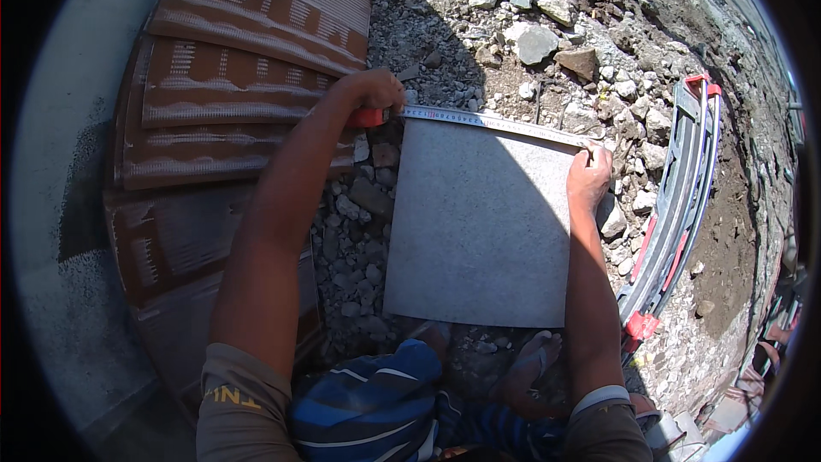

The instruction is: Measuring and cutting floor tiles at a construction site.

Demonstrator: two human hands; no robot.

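A pale grey square tile lies on rubble, half in sunlight and half in shadow. A tape measure blade stretches across its far edge. My left hand is closed on the red tape measure case near the tile's far left corner. My right hand pinches the blade's end at the far right corner of the tile, fingers bent round it.
Brown-backed tiles lie overlapping along the left, beside a concrete surface. A red and grey manual tile cutter lies on gravel at right. Broken stones cover the ground ahead. My sandalled foot is below the tile.
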